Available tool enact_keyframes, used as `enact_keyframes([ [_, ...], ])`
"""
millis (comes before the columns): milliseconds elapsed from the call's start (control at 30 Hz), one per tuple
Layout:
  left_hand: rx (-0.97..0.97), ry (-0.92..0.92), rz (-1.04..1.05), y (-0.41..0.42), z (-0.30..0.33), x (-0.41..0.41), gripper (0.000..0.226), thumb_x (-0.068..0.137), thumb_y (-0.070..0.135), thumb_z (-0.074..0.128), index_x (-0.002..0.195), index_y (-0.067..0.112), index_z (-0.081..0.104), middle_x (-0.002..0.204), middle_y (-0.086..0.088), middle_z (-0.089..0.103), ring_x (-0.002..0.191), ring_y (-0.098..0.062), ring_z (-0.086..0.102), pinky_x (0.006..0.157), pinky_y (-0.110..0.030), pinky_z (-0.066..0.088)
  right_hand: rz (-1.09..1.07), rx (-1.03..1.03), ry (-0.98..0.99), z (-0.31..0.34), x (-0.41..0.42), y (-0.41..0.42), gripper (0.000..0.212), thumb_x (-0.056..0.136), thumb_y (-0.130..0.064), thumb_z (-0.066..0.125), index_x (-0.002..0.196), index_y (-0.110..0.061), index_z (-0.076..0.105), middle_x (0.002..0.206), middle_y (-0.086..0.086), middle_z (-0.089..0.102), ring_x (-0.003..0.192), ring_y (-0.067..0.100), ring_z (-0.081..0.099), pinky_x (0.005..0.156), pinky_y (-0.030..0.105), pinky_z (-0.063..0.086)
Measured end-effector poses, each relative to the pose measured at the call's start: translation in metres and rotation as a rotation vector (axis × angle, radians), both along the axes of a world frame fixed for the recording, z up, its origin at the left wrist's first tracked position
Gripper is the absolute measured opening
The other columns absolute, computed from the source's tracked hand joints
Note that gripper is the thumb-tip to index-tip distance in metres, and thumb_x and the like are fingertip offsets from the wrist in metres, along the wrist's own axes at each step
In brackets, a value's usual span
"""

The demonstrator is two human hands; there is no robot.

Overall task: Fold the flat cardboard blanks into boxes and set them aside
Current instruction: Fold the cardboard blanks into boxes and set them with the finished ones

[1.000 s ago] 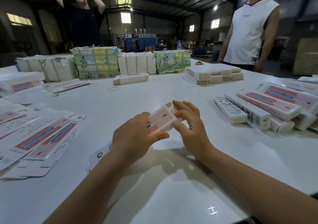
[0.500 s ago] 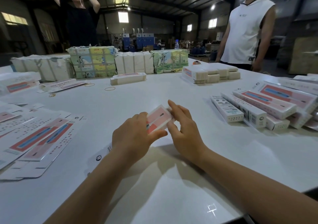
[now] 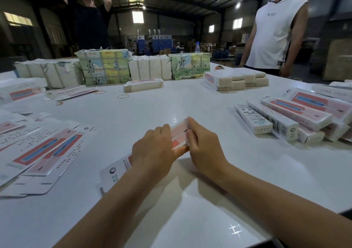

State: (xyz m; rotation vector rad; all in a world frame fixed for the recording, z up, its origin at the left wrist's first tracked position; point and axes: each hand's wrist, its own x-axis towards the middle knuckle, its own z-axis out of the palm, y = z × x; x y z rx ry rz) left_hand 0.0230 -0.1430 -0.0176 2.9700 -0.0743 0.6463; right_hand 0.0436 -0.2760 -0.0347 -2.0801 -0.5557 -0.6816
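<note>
Rubber bands (loose) on table

2 hands work at the table: the left hand and the right hand, with 1 cardboard blank between them. 2 other people stand at the far side, 1 in black and 1 in a white sleeveless top. 4 wrapped bundles line the far edge. at least 3 rubber bands lie loose. at least 4 folded boxes lie at the right; the full pile can't be counted. the flat blanks at the left overlap too much to count.
</note>
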Motion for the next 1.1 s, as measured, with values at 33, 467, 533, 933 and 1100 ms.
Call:
enact_keyframes([
  [33, 0.015, 0.003, 0.006, 0.000, 0.000, 0.000, 0.067, 0.072, 0.076, 0.021, 0.110, 0.024, 0.042, 0.105, 0.006, 0.055, 0.088, -0.015, 0.047, 0.063, -0.029, 0.036, 0.004, -0.019, 0.002, 0.000, 0.000, 0.001, 0.026, 0.098, -0.008, 0.043, 0.118, -0.002, 0.058, 0.098, 0.008, 0.064, 0.079, 0.012, 0.052, 0.070, 0.021, 0.038],
  [467, 0.103, -0.209, -0.045, 0.005, -0.001, -0.007, 0.073, 0.079, 0.072, 0.039, 0.128, 0.017, 0.043, 0.108, 0.001, 0.058, 0.091, -0.018, 0.055, 0.063, -0.028, 0.040, 0.330, 0.811, 0.595, 0.019, 0.004, -0.009, 0.020, 0.091, -0.004, 0.058, 0.093, -0.017, 0.073, 0.094, 0.009, 0.074, 0.089, 0.021, 0.070, 0.078, 0.028, 0.057],
  [533, 0.074, -0.231, -0.070, 0.006, 0.002, -0.009, 0.074, 0.078, 0.068, 0.046, 0.127, 0.012, 0.049, 0.104, -0.004, 0.062, 0.087, -0.022, 0.057, 0.063, -0.030, 0.045, 0.333, 0.817, 0.583, 0.018, 0.005, -0.009, 0.025, 0.093, -0.005, 0.055, 0.088, -0.020, 0.074, 0.092, 0.009, 0.074, 0.090, 0.022, 0.070, 0.078, 0.029, 0.058],
  [933, 0.259, -0.277, -0.082, 0.002, 0.006, -0.012, 0.073, 0.059, 0.057, 0.079, 0.100, -0.001, 0.067, 0.073, -0.011, 0.065, 0.060, -0.027, 0.060, 0.047, -0.031, 0.047, 0.178, 0.650, 0.474, 0.014, 0.003, -0.005, 0.050, 0.089, -0.003, 0.046, 0.066, -0.035, 0.076, 0.080, -0.002, 0.074, 0.081, 0.019, 0.067, 0.074, 0.033, 0.059],
  [1100, 0.203, -0.261, -0.078, -0.001, 0.006, -0.012, 0.071, 0.057, 0.057, 0.078, 0.095, -0.001, 0.068, 0.068, -0.009, 0.064, 0.055, -0.025, 0.059, 0.040, -0.028, 0.043, 0.097, 0.359, 0.236, 0.009, -0.003, -0.001, 0.032, 0.089, -0.010, 0.036, 0.075, -0.015, 0.065, 0.074, 0.012, 0.064, 0.074, 0.032, 0.058, 0.065, 0.038, 0.048],
])
